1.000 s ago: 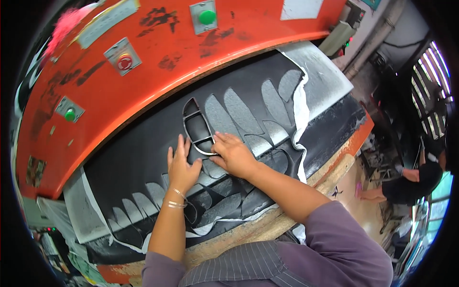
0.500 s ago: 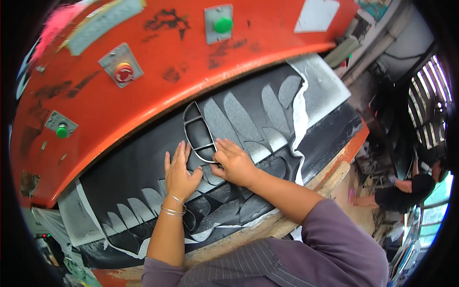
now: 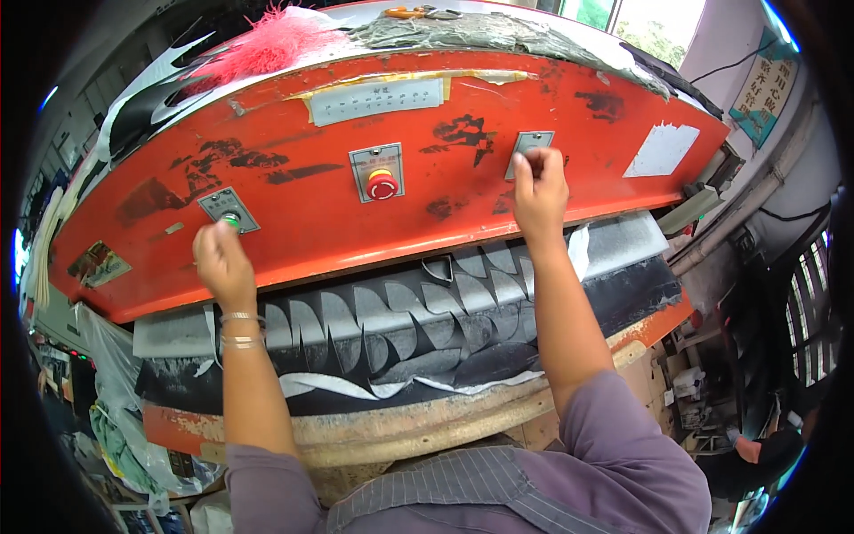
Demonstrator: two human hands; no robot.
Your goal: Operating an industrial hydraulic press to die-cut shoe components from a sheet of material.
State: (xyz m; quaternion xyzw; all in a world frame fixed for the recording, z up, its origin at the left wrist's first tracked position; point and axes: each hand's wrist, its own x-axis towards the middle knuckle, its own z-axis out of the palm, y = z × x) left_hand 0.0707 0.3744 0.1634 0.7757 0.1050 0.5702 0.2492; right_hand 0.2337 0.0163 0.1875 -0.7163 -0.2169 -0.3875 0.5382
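Note:
My left hand (image 3: 224, 264), its fingers curled in, is at the left green push button (image 3: 231, 220) on a red machine front (image 3: 294, 209). The button's edge shows above my fingertips. Over the right metal button plate (image 3: 532, 142) is my right hand (image 3: 541, 191), in a loose fist with the thumb raised; it hides the button there. Below the red front, a metal cutting die (image 3: 438, 269) with a curved outline lies on black sheet material (image 3: 418, 334), only its near end visible. Rows of leaf-shaped cuts mark the sheet and show grey beneath.
A red stop button (image 3: 382, 185) sits between my hands. White torn strips (image 3: 329, 384) edge the sheet, above a worn wooden rail (image 3: 427, 436). Pink fluffy material (image 3: 276, 43) and orange-handled scissors (image 3: 418, 12) lie on top of the machine. Another person (image 3: 761, 454) is at the far right.
Both hands have left the cutting die and sheet and moved up to the button plates, left and right. The view has tilted up, and the red front now covers most of the die.

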